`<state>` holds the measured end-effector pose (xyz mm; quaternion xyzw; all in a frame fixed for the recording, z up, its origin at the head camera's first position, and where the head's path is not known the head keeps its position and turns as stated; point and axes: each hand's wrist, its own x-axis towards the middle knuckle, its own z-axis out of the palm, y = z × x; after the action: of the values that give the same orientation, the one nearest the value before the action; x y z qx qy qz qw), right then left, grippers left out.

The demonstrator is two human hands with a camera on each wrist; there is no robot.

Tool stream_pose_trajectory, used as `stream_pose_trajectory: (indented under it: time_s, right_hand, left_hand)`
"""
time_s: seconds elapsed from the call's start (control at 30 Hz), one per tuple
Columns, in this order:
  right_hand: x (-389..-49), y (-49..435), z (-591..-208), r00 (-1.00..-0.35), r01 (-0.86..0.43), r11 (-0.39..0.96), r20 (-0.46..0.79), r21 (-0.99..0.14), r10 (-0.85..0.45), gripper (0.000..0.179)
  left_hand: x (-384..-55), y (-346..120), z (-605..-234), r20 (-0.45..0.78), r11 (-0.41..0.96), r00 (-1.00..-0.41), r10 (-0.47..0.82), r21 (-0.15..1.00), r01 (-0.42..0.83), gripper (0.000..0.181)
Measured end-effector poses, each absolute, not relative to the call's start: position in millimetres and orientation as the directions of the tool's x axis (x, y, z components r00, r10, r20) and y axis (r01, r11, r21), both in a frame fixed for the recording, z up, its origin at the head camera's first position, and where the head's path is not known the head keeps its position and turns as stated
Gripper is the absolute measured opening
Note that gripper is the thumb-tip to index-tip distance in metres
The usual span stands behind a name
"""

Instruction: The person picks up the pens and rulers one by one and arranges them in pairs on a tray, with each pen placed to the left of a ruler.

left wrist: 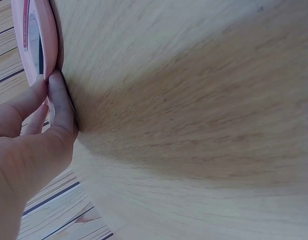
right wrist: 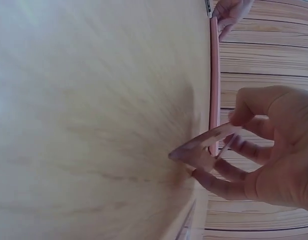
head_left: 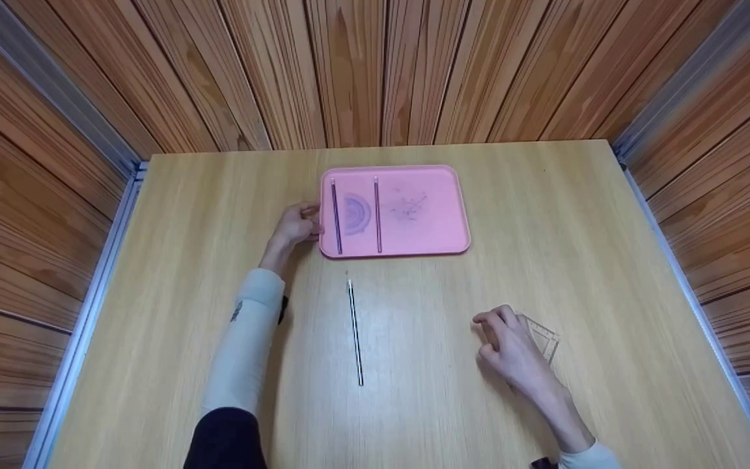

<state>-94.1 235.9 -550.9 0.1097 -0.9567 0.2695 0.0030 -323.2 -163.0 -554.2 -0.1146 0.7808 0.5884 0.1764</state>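
My left hand (head_left: pixel 297 223) pinches the left edge of a pink tray (head_left: pixel 453 215), with the thumb over the rim and fingers below it in the left wrist view. Inside the tray are a clear protractor (head_left: pixel 357 213), a dark pencil (head_left: pixel 336 218) and a reddish-brown pencil (head_left: pixel 377 218). At the right, my right hand (head_left: pixel 518 355) is just above the table. Between its thumb and fingers it holds a clear triangular set square (right wrist: pixel 201 150), mostly hidden in the head view. Another clear ruler-like piece (head_left: pixel 544 337) with markings is beside that hand, partly covered by it.
A dark, shiny pencil (head_left: pixel 355 335) lies on the wooden table (head_left: pixel 414 391) in front of the tray. Thin dark marks (head_left: pixel 409 205) show on the tray's right half. Wood-panelled walls (head_left: pixel 349 71) stand behind the table and at both sides.
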Motion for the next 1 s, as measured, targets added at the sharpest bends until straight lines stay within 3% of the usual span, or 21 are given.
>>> stream_pose_trajectory:
  time_s: [0.53,1.0]
  right_hand:
    - [-109,228,-546,-0.976,-0.215,0.833,0.142,-0.511,-0.165,0.050]
    - [-161,215,-524,-0.969,-0.245,0.827,0.157,-0.506,-0.190,0.049]
  left_hand:
    - [-325,-164,-552,-0.461,0.276,-0.887,0.003,0.853,-0.443,0.063]
    - [-323,-164,-554,-0.403,0.247,-0.914,0.036,0.890,-0.383,0.062]
